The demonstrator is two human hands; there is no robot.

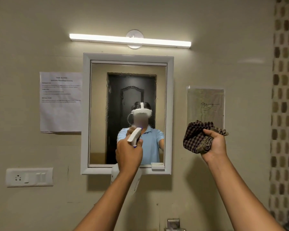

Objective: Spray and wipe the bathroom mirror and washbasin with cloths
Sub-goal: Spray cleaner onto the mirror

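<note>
Our left hand (128, 154) grips the sprayer (135, 137), aimed at the mirror (98, 114) straight ahead. Our right hand (214, 144) clutches the cloth (197, 137) beside the frame. The glass looks wet; too much spray could run down and leave streaks.

The scene is lit warmly and dimly by a tube light (130, 40), which is blown out to glare. Soft shadows are cast beneath the mirror (127, 114). Edges are bowed by wide-angle distortion.
</note>
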